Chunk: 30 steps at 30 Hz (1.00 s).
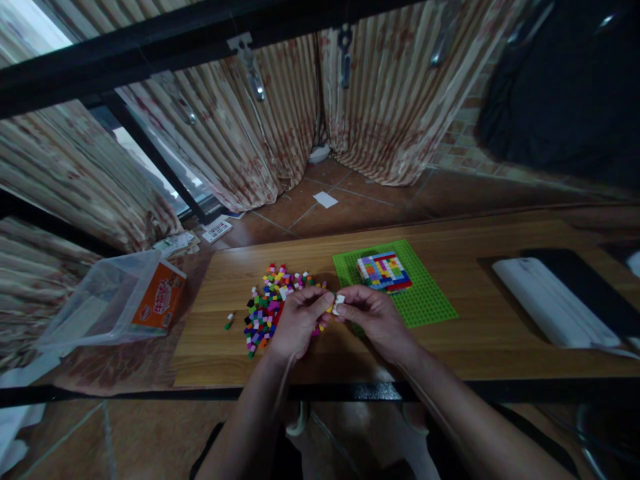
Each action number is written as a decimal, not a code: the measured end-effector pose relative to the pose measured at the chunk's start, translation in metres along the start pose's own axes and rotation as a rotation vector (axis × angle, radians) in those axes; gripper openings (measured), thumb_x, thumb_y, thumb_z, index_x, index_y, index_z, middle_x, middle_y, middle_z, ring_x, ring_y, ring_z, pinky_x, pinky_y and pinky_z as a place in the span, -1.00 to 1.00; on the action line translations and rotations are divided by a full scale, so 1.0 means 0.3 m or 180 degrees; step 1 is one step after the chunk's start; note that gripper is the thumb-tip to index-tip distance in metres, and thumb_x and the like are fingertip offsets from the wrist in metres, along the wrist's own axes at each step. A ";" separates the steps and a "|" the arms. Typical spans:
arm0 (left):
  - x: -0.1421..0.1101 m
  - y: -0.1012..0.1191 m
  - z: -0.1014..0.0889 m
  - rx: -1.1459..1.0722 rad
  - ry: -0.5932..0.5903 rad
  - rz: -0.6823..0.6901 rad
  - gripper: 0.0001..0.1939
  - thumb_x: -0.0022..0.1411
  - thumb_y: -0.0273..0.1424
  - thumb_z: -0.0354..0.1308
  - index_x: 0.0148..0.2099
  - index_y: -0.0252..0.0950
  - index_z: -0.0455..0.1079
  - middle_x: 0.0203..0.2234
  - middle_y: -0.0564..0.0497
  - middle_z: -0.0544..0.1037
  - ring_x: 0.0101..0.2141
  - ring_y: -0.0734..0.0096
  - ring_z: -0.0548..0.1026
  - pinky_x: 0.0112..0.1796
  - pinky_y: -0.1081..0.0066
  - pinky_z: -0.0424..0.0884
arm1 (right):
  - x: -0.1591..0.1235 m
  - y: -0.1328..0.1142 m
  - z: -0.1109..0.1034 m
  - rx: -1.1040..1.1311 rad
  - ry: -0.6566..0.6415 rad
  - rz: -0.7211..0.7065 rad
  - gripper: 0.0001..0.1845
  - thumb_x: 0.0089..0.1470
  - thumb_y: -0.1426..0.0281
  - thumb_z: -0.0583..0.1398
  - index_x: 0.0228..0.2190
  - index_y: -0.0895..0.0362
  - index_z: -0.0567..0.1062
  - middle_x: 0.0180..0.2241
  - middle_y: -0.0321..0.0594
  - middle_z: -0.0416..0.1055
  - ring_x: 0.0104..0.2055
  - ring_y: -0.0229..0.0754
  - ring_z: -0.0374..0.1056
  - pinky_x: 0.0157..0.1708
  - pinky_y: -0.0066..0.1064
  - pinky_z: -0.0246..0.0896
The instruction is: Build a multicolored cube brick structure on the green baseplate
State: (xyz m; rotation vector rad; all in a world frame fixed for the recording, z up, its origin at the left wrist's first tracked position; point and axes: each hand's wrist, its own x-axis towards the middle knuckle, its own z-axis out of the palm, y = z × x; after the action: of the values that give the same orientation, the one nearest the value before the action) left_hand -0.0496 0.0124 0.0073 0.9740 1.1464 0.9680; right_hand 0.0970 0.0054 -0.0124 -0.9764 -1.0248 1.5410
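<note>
At the green baseplate's (430,300) left edge, the left hand (301,319) and right hand (376,316) together pinch small white and yellow bricks (339,301). The baseplate bears a multicoloured brick block (385,271); loose bricks (263,313) lie farther left.

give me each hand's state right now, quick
Left hand: closed, apparently on a small yellow brick, mostly hidden.
Right hand: closed, pinching a small white brick.

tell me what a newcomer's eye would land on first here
Probably the bright green baseplate beyond the right hand on the wooden table, bearing a multicoloured brick build. Next, the heap of loose coloured bricks by the left hand. Both hands hold small bricks, white among them.
</note>
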 end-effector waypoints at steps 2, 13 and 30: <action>0.005 0.006 -0.023 0.0420 0.0072 0.0086 -0.66 0.07 -0.13 0.30 -0.38 -0.34 0.45 -0.61 0.10 0.40 -0.60 0.57 0.30 -0.55 0.53 0.19 | 0.005 0.000 -0.002 -0.0108 -0.0040 -0.0109 -0.64 -0.16 0.22 0.40 -0.28 0.07 0.54 -0.46 -0.35 0.50 -0.40 -0.25 0.42 -0.31 -0.36 0.35; 0.020 0.029 -0.181 0.3585 0.0915 0.0567 -0.83 0.19 -0.38 0.12 -0.42 -0.26 0.49 -0.50 0.02 0.57 -0.43 0.35 0.48 -0.36 0.41 0.29 | -0.036 -0.098 -0.227 -0.2248 0.0795 -0.1127 -0.81 0.07 0.23 0.26 -0.29 0.04 0.58 -0.27 -0.24 0.58 -0.22 -0.12 0.50 -0.13 -0.24 0.38; 0.019 -0.001 -0.036 0.3186 0.0573 0.1188 -0.82 0.28 -0.42 0.08 -0.22 -0.26 0.53 -0.24 -0.06 0.61 -0.24 0.31 0.55 -0.15 0.36 0.41 | 0.012 -0.042 -0.328 -0.2693 0.0598 -0.1331 -0.86 0.04 0.18 0.31 -0.33 -0.13 0.65 0.10 -0.27 0.38 0.19 -0.01 0.25 0.20 0.01 0.09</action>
State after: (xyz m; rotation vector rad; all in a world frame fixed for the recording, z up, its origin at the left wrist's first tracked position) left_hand -0.0594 0.0189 0.0038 1.9802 1.6833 0.7512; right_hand 0.1927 0.0241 -0.0316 -1.3229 -1.6624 0.6325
